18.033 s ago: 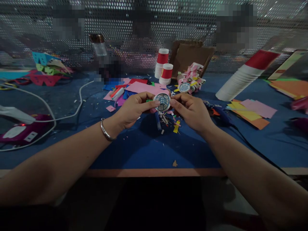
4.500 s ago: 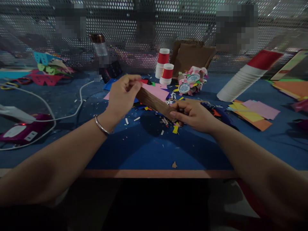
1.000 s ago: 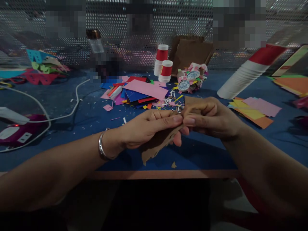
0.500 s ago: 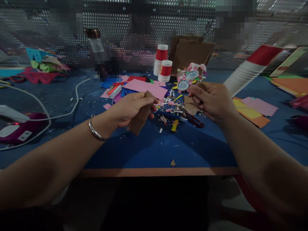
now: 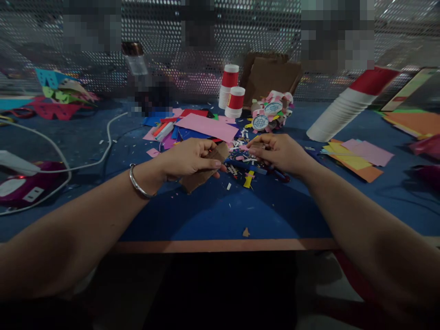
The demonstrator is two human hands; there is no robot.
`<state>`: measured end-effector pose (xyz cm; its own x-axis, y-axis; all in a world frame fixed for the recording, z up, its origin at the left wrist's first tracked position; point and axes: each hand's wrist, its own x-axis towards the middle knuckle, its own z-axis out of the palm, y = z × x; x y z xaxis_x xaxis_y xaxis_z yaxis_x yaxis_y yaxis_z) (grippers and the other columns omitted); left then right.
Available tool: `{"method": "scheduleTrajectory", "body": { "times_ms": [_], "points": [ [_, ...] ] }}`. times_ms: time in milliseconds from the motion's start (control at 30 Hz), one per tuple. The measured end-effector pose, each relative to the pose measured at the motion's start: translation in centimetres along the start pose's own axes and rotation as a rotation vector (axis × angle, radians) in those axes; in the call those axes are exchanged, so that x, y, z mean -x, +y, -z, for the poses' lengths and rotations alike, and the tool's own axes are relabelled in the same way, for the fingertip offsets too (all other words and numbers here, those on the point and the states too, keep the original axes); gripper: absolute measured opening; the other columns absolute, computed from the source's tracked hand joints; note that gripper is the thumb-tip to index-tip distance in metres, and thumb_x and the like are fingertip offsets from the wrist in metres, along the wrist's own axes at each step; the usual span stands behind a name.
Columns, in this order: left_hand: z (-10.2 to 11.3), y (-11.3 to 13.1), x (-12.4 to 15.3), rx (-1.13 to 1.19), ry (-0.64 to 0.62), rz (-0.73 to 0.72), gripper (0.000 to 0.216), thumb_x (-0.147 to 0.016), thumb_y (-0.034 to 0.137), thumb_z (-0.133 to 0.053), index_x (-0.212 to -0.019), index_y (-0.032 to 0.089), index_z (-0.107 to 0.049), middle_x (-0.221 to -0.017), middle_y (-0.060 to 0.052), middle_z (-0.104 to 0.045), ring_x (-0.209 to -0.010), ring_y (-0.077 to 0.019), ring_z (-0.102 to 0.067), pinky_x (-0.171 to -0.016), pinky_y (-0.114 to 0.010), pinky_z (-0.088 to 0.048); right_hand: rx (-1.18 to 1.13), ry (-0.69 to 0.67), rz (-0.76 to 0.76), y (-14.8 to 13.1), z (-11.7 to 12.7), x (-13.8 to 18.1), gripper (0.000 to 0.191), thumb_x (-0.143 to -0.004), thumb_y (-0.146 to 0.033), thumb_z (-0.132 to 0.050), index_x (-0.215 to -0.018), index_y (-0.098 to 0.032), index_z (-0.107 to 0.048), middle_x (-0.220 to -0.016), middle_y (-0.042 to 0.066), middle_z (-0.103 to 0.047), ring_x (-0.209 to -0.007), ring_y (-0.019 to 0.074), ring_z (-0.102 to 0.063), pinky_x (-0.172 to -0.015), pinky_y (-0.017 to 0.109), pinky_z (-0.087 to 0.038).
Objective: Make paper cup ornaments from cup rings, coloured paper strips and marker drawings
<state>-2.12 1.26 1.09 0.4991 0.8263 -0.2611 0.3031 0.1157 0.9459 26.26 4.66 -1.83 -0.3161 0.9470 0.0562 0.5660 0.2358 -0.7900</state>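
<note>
My left hand [image 5: 192, 158] grips a creased strip of brown cardboard [image 5: 195, 182], thumb on top and fingers beneath. Its upper end sticks out past the fingertips. To the right, my right hand [image 5: 280, 153] is closed, fingers pinched on a small brown cardboard piece [image 5: 259, 145] that is mostly covered. The two hands are apart, above the blue table. Under and between them lie white paper scraps [image 5: 237, 146] and a yellow strip [image 5: 249, 179]. Dark red-handled scissors [image 5: 283, 176] lie partly hidden below my right hand.
Pink paper [image 5: 208, 126] and markers [image 5: 163, 130] lie behind my left hand. Paper cups [image 5: 235, 103] stand at the back beside a decorated paper craft [image 5: 273, 110]. A tilted cup stack [image 5: 347, 107] is on the right. A white cable [image 5: 109, 133] and purple power strip [image 5: 34, 183] lie left.
My right hand has come down and left, and now pinches the cardboard piece that lay on the table beneath it. The strip in my left hand has turned to a flatter angle.
</note>
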Motion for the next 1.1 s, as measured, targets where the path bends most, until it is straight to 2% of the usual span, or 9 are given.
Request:
{"method": "scheduleTrajectory", "body": {
  "times_ms": [200,300,400,500,567,667,933,1033,1100],
  "points": [
    [-0.1,0.2,0.0,-0.087,0.076,-0.038,0.020,-0.104,0.026,-0.062,-0.120,0.015,-0.068,-0.102,-0.008,-0.081,-0.075,-0.0134,-0.076,-0.066,-0.022,-0.057,-0.039,0.051,0.020,0.1,0.4,0.1,0.029,-0.094,-0.043,-0.078,-0.111,-0.020,-0.076,-0.073,0.003,-0.068,-0.055,0.0140,-0.056,-0.048,0.031,-0.044],
    [-0.2,0.4,-0.1,-0.112,0.148,-0.032,0.019,-0.107,0.028,-0.057,-0.119,0.017,-0.065,-0.098,-0.009,-0.080,-0.068,-0.0143,-0.075,-0.059,-0.023,-0.053,-0.074,0.179,0.046,-0.1,1.0,0.2,0.026,-0.094,-0.042,-0.078,-0.111,-0.022,-0.076,-0.077,0.003,-0.069,-0.055,0.0128,-0.054,-0.049,0.030,-0.043],
    [0.0,0.4,-0.3,-0.090,0.222,-0.039,0.014,-0.108,0.027,-0.054,-0.114,0.018,-0.063,-0.097,-0.008,-0.080,-0.064,-0.0134,-0.073,-0.059,-0.024,-0.053,-0.115,0.353,0.081,-0.4,1.7,0.4,0.026,-0.094,-0.041,-0.078,-0.111,-0.022,-0.077,-0.077,0.003,-0.068,-0.055,0.0126,-0.053,-0.049,0.031,-0.044],
    [0.2,0.2,-0.6,-0.050,0.232,-0.020,0.013,-0.106,0.021,-0.053,-0.115,0.018,-0.062,-0.099,-0.007,-0.080,-0.064,-0.0123,-0.072,-0.061,-0.024,-0.053,-0.125,0.436,0.084,-0.6,2.1,0.5,0.026,-0.094,-0.038,-0.077,-0.112,-0.020,-0.077,-0.076,0.004,-0.068,-0.054,0.0121,-0.051,-0.048,0.030,-0.044],
    [0.3,0.2,-0.7,-0.034,0.208,0.000,0.013,-0.104,0.020,-0.055,-0.115,0.018,-0.062,-0.100,-0.007,-0.080,-0.065,-0.0121,-0.071,-0.061,-0.024,-0.053,-0.107,0.405,0.076,-0.6,2.1,0.5,0.024,-0.094,-0.036,-0.076,-0.111,-0.019,-0.077,-0.075,0.004,-0.068,-0.053,0.0116,-0.051,-0.048,0.029,-0.044],
    [0.3,0.2,-0.7,-0.045,0.187,0.018,0.012,-0.105,0.021,-0.056,-0.114,0.018,-0.062,-0.101,-0.008,-0.081,-0.066,-0.0126,-0.072,-0.061,-0.025,-0.053,-0.080,0.259,0.050,-0.5,1.8,0.5,0.023,-0.095,-0.037,-0.076,-0.109,-0.019,-0.076,-0.076,0.004,-0.070,-0.054,0.0117,-0.054,-0.048,0.029,-0.045],
    [1.6,-0.6,-1.3,-0.134,0.246,-0.044,0.016,-0.096,0.020,-0.067,-0.110,0.019,-0.060,-0.105,-0.008,-0.079,-0.071,-0.0133,-0.072,-0.062,-0.025,-0.051,-0.018,0.028,0.027,0.5,0.7,0.0,0.030,-0.094,-0.043,-0.078,-0.114,-0.021,-0.080,-0.080,0.006,-0.074,-0.060,0.0170,-0.062,-0.052,0.035,-0.051],
    [2.1,-0.8,-1.5,-0.244,0.303,-0.110,0.021,-0.091,0.019,-0.071,-0.108,0.019,-0.060,-0.088,-0.005,-0.075,-0.070,-0.0151,-0.070,-0.064,-0.027,-0.049,0.108,0.023,0.028,0.7,0.7,-0.2,0.031,-0.094,-0.038,-0.076,-0.120,-0.021,-0.081,-0.079,0.006,-0.075,-0.060,0.0194,-0.066,-0.056,0.038,-0.052],
    [1.9,-0.7,-1.3,-0.343,0.333,-0.179,0.019,-0.090,0.020,-0.070,-0.106,0.019,-0.060,-0.082,-0.004,-0.073,-0.069,-0.0153,-0.067,-0.065,-0.028,-0.047,0.228,0.095,0.051,0.4,0.7,-0.1,0.028,-0.094,-0.031,-0.074,-0.118,-0.019,-0.082,-0.073,0.005,-0.073,-0.060,0.0199,-0.066,-0.061,0.038,-0.051]
  ]
}}
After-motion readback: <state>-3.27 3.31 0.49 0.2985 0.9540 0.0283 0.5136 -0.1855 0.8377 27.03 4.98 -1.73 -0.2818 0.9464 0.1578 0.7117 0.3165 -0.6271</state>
